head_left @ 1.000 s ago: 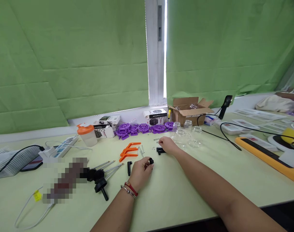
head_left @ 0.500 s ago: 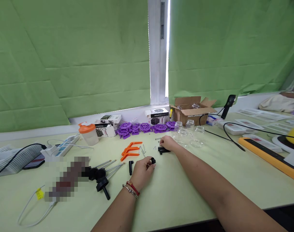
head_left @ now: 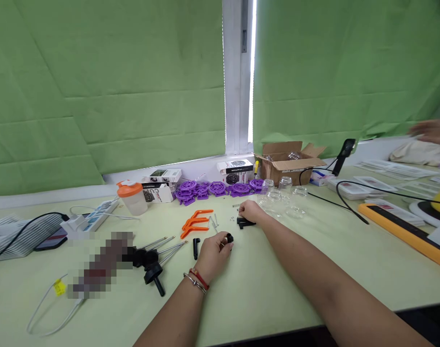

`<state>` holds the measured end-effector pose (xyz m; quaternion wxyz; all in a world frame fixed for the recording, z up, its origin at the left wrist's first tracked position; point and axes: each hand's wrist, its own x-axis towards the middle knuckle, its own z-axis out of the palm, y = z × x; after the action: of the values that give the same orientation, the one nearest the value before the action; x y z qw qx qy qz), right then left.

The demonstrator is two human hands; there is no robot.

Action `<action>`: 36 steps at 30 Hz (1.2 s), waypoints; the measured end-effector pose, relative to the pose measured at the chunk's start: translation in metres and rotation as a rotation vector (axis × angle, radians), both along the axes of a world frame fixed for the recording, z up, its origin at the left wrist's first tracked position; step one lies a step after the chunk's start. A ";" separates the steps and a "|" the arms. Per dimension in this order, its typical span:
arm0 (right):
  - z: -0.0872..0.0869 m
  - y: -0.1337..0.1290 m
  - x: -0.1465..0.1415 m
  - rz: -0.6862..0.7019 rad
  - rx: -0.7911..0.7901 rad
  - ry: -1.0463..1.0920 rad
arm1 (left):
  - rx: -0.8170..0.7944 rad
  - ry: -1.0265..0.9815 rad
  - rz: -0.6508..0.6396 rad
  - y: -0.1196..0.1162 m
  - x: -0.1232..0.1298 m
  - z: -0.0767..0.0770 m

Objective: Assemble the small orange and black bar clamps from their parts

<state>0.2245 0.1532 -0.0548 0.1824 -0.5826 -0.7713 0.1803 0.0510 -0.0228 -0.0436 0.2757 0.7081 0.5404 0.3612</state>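
Note:
My left hand (head_left: 214, 253) is closed round a small black part (head_left: 229, 238), whose end sticks out past the fingertips. Farther forward, my right hand (head_left: 249, 211) has its fingers pressed together at the table, just behind some black pieces (head_left: 244, 223); what it grips, if anything, is hidden. Tiny springs (head_left: 236, 206) and small metal bits (head_left: 232, 219) lie beside it. Left of my left hand a black handle-like piece (head_left: 196, 248) lies on the table. Orange brackets (head_left: 196, 223) and thin metal pins (head_left: 213, 221) are behind it.
Black parts with metal rods (head_left: 153, 272) lie at left, near an orange-lidded cup (head_left: 132, 197). Purple wheels (head_left: 217, 189), glass jars (head_left: 274, 197) and an open carton (head_left: 290, 166) stand behind. Another person's hand (head_left: 432, 131) shows at far right.
Another person's hand has come into view at the far right, blurred. My two hands have hardly moved, and the view has shifted slightly.

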 end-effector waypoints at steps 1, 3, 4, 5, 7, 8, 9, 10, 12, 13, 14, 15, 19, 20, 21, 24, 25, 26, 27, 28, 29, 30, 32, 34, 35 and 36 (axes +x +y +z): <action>0.000 0.000 0.000 -0.002 0.002 0.000 | 0.001 0.000 -0.001 0.000 0.000 0.000; -0.001 0.001 0.000 -0.005 0.005 -0.001 | 0.004 0.003 0.000 -0.001 0.000 0.000; -0.001 0.001 0.000 -0.006 0.006 -0.001 | 0.005 0.005 0.000 -0.001 0.000 0.001; -0.001 0.001 0.000 -0.007 0.007 -0.001 | 0.005 0.006 0.002 -0.001 0.001 0.001; -0.001 0.000 0.000 -0.009 0.006 0.000 | 0.004 0.004 0.000 -0.001 0.001 0.002; -0.001 0.000 0.000 -0.010 0.006 0.001 | 0.004 0.004 0.001 -0.002 0.001 0.003; -0.001 0.000 0.000 -0.011 0.005 0.003 | 0.004 0.004 0.002 -0.002 0.001 0.003; -0.001 0.000 0.000 -0.011 0.004 0.005 | 0.003 0.006 0.003 -0.002 0.001 0.003; -0.001 -0.001 0.000 -0.009 0.004 0.013 | 0.001 0.010 0.007 -0.001 0.001 0.002; -0.001 -0.001 0.000 -0.006 0.005 0.019 | 0.001 0.010 0.009 -0.001 0.001 0.002; 0.000 -0.002 0.001 -0.005 0.006 0.026 | 0.002 0.007 0.008 -0.001 0.001 0.001; 0.000 -0.003 0.001 -0.002 0.009 0.033 | 0.004 0.004 0.007 -0.001 0.000 0.001; 0.002 -0.008 0.002 0.000 0.031 0.069 | 0.003 -0.002 -0.002 -0.001 0.000 0.001; 0.003 -0.010 0.001 0.001 0.039 0.079 | -0.001 -0.001 -0.003 -0.001 0.000 0.001; 0.005 -0.012 0.001 0.003 0.048 0.091 | -0.003 -0.001 -0.001 -0.001 0.001 0.002; 0.011 -0.021 -0.001 0.030 0.076 0.127 | -0.002 0.005 0.003 -0.001 0.001 0.003; 0.013 -0.025 -0.002 0.047 0.083 0.142 | -0.002 0.006 0.004 -0.002 0.001 0.003; 0.016 -0.030 -0.004 0.065 0.086 0.162 | -0.003 0.007 0.003 -0.002 0.001 0.003; 0.019 -0.036 -0.005 0.089 0.084 0.188 | -0.005 0.006 0.000 -0.001 0.001 0.003; 0.022 -0.042 -0.005 0.122 0.074 0.246 | -0.009 0.004 -0.004 -0.001 0.001 0.003; 0.024 -0.049 -0.006 0.157 0.064 0.312 | -0.011 0.000 -0.006 -0.001 0.001 0.002; 0.027 -0.056 -0.007 0.196 0.048 0.370 | -0.013 -0.004 -0.008 -0.001 0.000 0.002; 0.034 -0.071 -0.007 0.280 0.029 0.466 | -0.010 -0.011 -0.012 -0.001 0.001 0.002; 0.040 -0.085 -0.006 0.357 -0.010 0.520 | -0.008 -0.018 -0.014 -0.001 0.001 0.002; 0.043 -0.090 -0.006 0.392 -0.035 0.533 | -0.009 -0.021 -0.015 -0.001 0.001 0.003; 0.045 -0.094 -0.005 0.424 -0.050 0.540 | -0.013 -0.024 -0.015 -0.001 0.002 0.004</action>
<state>0.2194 0.0588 -0.0098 0.3242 -0.3446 -0.7945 0.3807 0.0525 -0.0238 -0.0399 0.2893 0.7060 0.5343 0.3640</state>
